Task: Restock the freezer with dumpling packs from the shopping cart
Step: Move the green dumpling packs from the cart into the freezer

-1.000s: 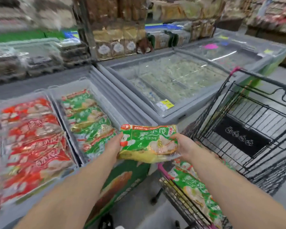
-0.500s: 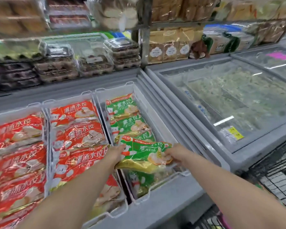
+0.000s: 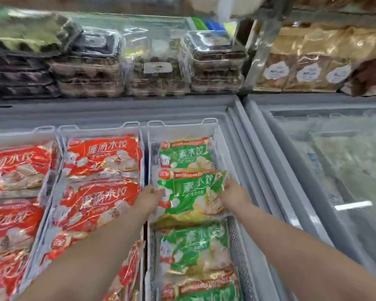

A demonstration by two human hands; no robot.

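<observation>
Dumpling pack; held: left hand, right hand; over freezer basket

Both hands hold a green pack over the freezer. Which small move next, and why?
Probably lower the green pack and release it: the left hand and right hand grip its sides over the white basket of matching green packs.

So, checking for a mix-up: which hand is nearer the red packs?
Left. The left hand grips the green pack at its left edge, beside the red packs; the right hand grips its right edge, across the pack from them.
</observation>
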